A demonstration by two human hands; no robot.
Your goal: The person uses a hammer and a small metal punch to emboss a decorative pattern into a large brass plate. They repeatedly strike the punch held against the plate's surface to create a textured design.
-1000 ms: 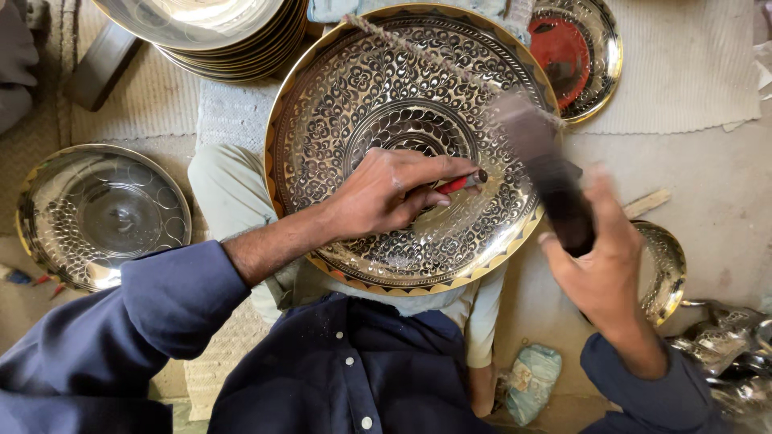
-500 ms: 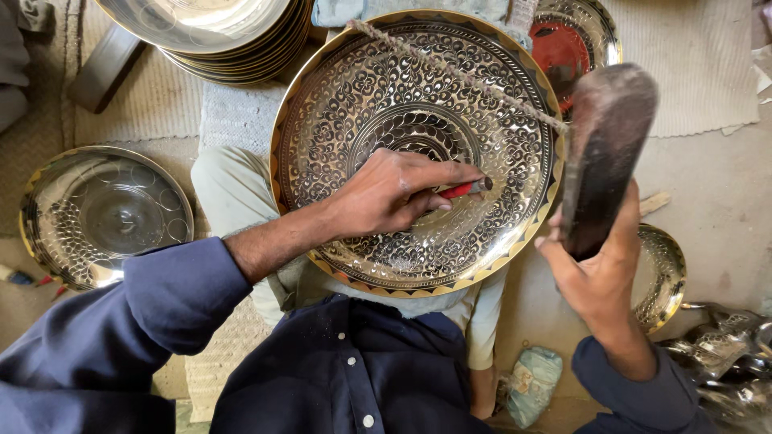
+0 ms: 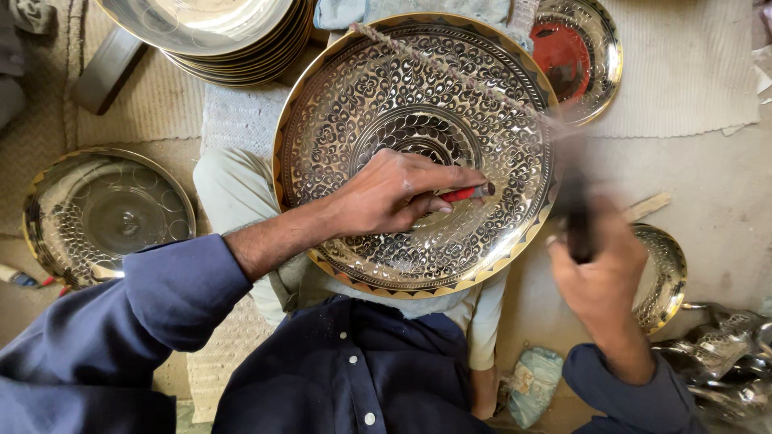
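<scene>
Left hand [image 3: 394, 193] grips a red-handled chisel [image 3: 465, 194], long axis near-horizontal, tip pointing right onto the engraved brass tray [image 3: 354, 104]; right hand [image 3: 599, 277] clenches a blurred dark mallet [image 3: 572, 210].

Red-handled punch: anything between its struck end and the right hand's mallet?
Nothing visible. The left hand holds the red-handled punch on the engraved brass tray; the blurred mallet in the right hand has open space before it.

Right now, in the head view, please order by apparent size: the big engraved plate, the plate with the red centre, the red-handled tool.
1. big engraved plate, though nearest the camera
2. plate with the red centre, partly cut off
3. red-handled tool, mostly hidden in the left hand
</scene>
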